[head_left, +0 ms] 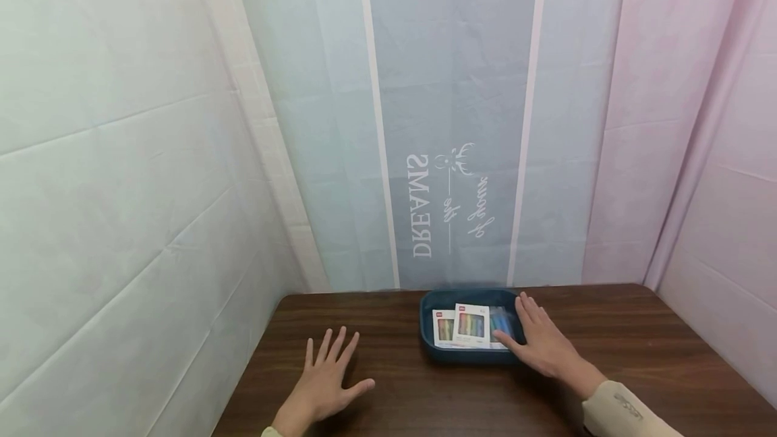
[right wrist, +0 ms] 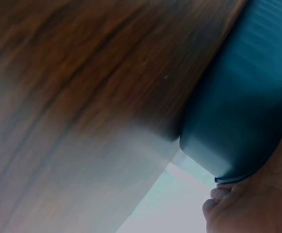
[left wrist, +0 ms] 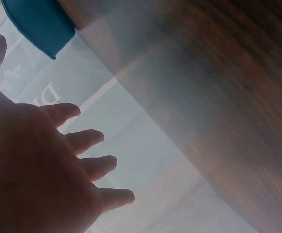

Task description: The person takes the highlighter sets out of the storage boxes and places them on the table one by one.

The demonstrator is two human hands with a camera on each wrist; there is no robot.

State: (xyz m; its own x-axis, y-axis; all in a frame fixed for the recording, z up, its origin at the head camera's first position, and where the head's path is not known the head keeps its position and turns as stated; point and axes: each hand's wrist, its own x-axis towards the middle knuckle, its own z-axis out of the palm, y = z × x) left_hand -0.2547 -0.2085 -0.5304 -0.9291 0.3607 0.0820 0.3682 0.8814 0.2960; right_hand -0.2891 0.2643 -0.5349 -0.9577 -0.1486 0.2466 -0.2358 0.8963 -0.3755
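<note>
1. A dark teal, rounded rectangular tray (head_left: pixel 470 357) stands on the brown wood-grain table (head_left: pixel 400 390), near its far edge.
2. Inside, two white windowed boxes (head_left: pixel 471 324) of coloured sticks overlap; their red logos are too small to read. Blue sticks (head_left: pixel 500 322) lie beside them.
3. The right hand (head_left: pixel 545 346), fingers extended, grips nothing, resting at the tray's right rim.
4. The left hand (head_left: pixel 324 380) spreads wide, holding nothing, left of the tray.
5. The grey-blue cloth backdrop (head_left: pixel 449 86) reads "DREAMS", "the", "of your", flipped.
</note>
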